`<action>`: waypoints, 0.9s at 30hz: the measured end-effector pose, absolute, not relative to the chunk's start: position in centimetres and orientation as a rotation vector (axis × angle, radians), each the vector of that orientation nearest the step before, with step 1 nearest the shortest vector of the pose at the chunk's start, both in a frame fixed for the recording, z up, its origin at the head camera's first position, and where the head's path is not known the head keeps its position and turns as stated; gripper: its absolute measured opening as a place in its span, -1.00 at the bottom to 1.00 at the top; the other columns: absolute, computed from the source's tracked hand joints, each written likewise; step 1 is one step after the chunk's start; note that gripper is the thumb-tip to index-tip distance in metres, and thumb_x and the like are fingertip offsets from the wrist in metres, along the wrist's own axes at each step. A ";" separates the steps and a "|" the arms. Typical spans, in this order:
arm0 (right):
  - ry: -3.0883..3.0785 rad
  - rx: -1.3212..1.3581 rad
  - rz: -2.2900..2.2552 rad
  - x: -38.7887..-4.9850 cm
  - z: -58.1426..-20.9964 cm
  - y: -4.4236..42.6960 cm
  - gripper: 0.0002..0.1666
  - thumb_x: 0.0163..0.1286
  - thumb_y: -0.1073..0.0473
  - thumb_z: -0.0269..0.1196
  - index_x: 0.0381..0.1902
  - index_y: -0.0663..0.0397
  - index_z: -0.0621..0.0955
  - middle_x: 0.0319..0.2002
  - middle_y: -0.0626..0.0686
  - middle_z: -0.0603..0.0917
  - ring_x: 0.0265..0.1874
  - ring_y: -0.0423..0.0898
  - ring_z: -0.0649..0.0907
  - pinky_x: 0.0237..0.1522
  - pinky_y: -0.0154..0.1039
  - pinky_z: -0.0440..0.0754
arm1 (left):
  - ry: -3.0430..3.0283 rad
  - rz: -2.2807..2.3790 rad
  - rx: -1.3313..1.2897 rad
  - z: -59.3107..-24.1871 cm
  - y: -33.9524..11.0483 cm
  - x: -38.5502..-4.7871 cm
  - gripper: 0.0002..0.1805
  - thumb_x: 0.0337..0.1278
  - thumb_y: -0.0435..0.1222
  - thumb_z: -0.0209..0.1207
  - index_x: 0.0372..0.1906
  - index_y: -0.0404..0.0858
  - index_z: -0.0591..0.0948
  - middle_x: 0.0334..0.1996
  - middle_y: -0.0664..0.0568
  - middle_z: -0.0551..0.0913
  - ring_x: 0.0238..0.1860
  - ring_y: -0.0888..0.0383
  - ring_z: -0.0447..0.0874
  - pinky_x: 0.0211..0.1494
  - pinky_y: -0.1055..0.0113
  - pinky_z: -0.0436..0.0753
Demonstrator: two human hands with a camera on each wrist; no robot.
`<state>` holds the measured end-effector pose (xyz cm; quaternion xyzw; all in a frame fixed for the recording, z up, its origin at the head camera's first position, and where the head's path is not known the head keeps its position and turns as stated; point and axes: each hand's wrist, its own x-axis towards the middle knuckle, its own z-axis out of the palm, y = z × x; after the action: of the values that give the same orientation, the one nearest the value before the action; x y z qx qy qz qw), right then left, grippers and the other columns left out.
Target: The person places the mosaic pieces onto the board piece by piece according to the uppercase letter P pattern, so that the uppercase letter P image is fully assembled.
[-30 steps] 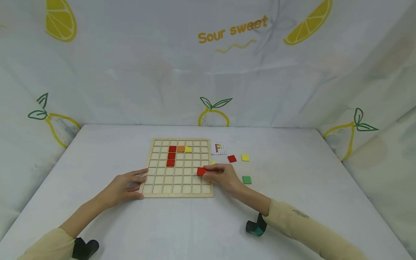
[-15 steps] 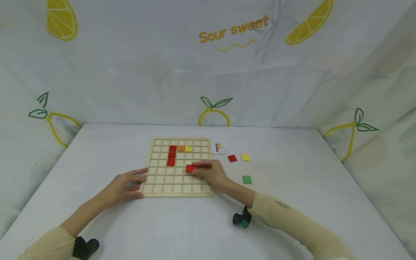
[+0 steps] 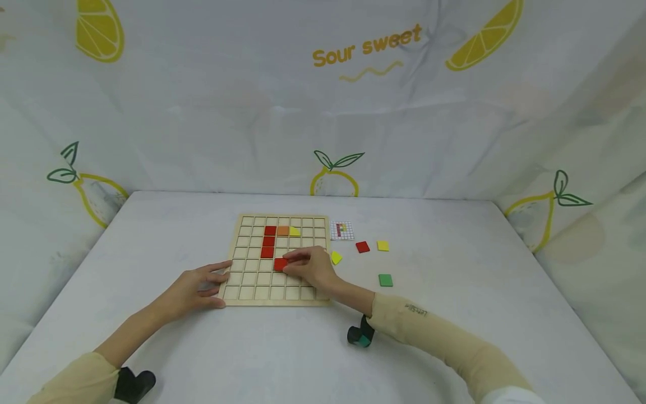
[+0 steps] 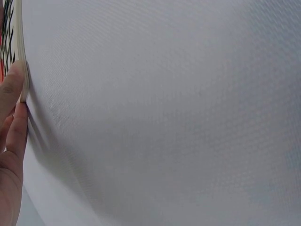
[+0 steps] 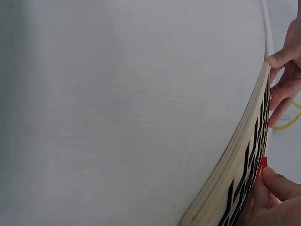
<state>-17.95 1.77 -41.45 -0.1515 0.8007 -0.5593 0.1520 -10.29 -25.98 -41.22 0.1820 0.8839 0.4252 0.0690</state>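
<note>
Right hand (image 3: pixel 313 266) pinches a red tile (image 3: pixel 280 265) between thumb and fingers; left hand (image 3: pixel 185 289) lies spread along the left edge of the gridded board (image 3: pixel 262 293), thumb by the near corner. Key offset: the tile is over the board, nearer the person than the three-tile red column (image 3: pixel 268 241) and about one column to its right. That column runs near-far; the tile looks square, so no long axis. It pokes out leftward from the right fingertips; left hand is well apart from it. Orange tile (image 3: pixel 283 230) sits right of the column's far end. Right wrist view catches the tile almost edge-on, so can't call whether it touches the board.
</note>
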 end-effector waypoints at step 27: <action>2.449 -0.641 -1.405 -18.7 -40.6 -0.9 -0.71 0.07 0.37 0.46 -0.22 0.34 0.69 -0.32 0.16 0.72 -0.40 -0.12 0.70 -0.31 -0.48 0.69 | 2.652 1.278 0.492 -41.2 -25.9 -10.2 -0.36 -0.21 -0.47 0.44 0.08 -0.64 0.50 0.32 -0.35 0.31 0.23 -0.29 0.38 0.02 0.34 0.68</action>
<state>-18.69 -0.88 -40.65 -0.2195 0.8396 -0.4815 0.1228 -10.21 -25.91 -41.24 0.1645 0.8859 0.4267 0.0782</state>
